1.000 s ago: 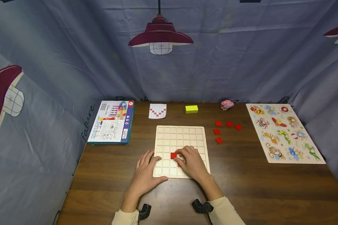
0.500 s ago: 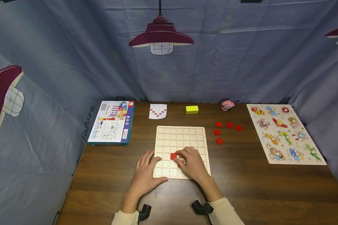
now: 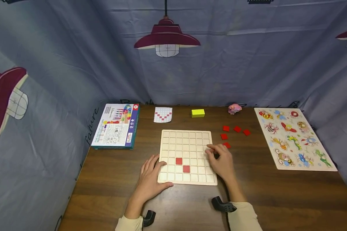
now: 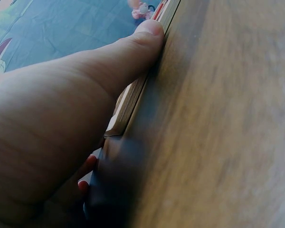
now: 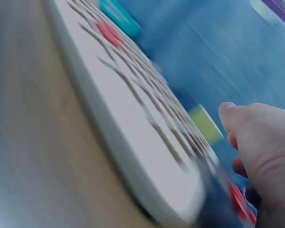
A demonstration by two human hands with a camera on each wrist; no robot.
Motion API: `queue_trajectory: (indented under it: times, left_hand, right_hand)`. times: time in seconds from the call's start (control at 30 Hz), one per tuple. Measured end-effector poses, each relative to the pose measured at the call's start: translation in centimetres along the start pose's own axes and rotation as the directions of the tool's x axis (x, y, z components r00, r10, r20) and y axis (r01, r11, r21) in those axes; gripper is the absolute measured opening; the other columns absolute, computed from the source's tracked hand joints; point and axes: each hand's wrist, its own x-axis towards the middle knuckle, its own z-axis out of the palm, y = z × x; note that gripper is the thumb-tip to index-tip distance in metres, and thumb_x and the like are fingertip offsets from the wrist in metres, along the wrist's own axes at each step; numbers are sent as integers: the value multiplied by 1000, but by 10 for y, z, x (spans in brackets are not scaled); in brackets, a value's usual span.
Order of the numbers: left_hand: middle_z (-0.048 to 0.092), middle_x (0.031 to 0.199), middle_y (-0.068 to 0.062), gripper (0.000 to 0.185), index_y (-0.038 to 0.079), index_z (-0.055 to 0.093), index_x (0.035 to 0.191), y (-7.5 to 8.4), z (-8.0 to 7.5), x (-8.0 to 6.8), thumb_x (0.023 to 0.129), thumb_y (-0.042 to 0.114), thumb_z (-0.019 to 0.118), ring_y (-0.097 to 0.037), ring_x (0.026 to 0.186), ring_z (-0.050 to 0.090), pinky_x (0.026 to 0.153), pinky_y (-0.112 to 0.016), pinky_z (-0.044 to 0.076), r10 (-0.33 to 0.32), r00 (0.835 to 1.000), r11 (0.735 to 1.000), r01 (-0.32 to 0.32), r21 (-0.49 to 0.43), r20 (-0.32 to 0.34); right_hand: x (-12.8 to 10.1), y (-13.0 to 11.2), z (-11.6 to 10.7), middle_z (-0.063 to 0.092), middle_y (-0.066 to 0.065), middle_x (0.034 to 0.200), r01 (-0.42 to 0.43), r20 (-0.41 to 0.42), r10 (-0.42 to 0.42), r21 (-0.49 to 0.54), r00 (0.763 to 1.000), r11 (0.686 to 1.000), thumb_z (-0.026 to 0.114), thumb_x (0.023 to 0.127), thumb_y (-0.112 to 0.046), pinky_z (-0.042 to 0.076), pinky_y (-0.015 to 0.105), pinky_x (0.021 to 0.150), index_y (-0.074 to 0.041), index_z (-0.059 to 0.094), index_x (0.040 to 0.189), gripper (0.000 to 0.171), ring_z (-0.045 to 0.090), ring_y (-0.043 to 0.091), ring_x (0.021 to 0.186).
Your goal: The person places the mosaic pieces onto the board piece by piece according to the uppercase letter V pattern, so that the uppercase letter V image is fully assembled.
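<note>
1. Pale wood makes up the square gridded board (image 3: 186, 141), which lies flat near the front middle of the dark brown wooden table (image 3: 260, 192).
2. Two flat red square tiles (image 3: 182, 165) are seated in the board's lower rows, set corner to corner, one cell lower and to the right of the other.
3. The left hand (image 3: 150, 178) is laid on the board's near left corner with straight fingers spread on the grid cells; in the left wrist view its thumb (image 4: 109, 61) is pressed against the board's edge.
4. The right hand (image 3: 222, 160) is seen over the board's right edge with fingers loosely curled; nothing is seen to be held in it.
5. Five loose red square tiles (image 3: 234, 133) are scattered on the table just beyond the right hand's fingertips, the nearest partly hidden by them.
6. A white card with a red V pattern (image 3: 163, 115) and a yellow-green rectangular block (image 3: 198, 113) are placed behind the board.
7. A small pink toy (image 3: 234, 108) is found at the back edge.
8. A colourful printed box (image 3: 116, 125) lies at the left, and a wooden animal peg puzzle (image 3: 294, 138) at the right.
</note>
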Motion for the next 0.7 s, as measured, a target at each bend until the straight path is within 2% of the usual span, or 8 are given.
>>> queue_trajectory:
  times: [0.17, 0.37, 0.5, 0.6, 0.7]
  left_hand:
    - [36, 162, -13, 78, 22, 56, 134, 0, 1, -1, 71, 56, 87, -36, 155, 24, 125, -58, 16, -5, 1000, 1000, 5, -7, -4]
    - [36, 162, -14, 79, 22, 56, 134, -1, 1, -2, 70, 57, 87, -36, 155, 24, 125, -58, 16, -5, 1000, 1000, 5, -9, -2]
    - [37, 162, -14, 78, 23, 56, 134, -2, 0, -3, 70, 57, 87, -36, 155, 24, 125, -58, 17, -10, 1000, 1000, 10, -2, -6]
    - [37, 162, -14, 78, 22, 56, 134, -1, 0, -2, 71, 57, 86, -37, 155, 24, 125, -59, 17, -10, 1000, 1000, 10, -4, -5]
    - [36, 162, -14, 78, 22, 56, 134, 0, -1, -2, 71, 58, 86, -36, 155, 24, 125, -59, 16, -6, 1000, 1000, 6, -6, -5]
  right_hand:
    - [1, 36, -31, 66, 12, 93, -150, -84, 146, -44, 986, 988, 81, 86, -10, 41, 28, 79, -2, 74, 109, 25, 57, 24, 89]
    - [-1, 52, -39, 60, 20, 107, -286, -37, 284, -137, 958, 948, 80, 89, -21, 41, 47, 87, 1, 66, 121, 42, 54, 37, 102]
    - [1, 52, -36, 58, 22, 112, -310, -5, 315, -183, 949, 933, 75, 92, -22, 42, 54, 92, 2, 64, 123, 40, 52, 40, 107]
    - [2, 53, -36, 59, 23, 113, -313, 8, 320, -185, 947, 931, 67, 93, -15, 42, 55, 92, 1, 65, 123, 34, 52, 41, 108]
    - [3, 53, -39, 59, 23, 115, -308, 29, 318, -173, 948, 935, 58, 90, -9, 41, 55, 93, 0, 63, 129, 41, 51, 42, 110]
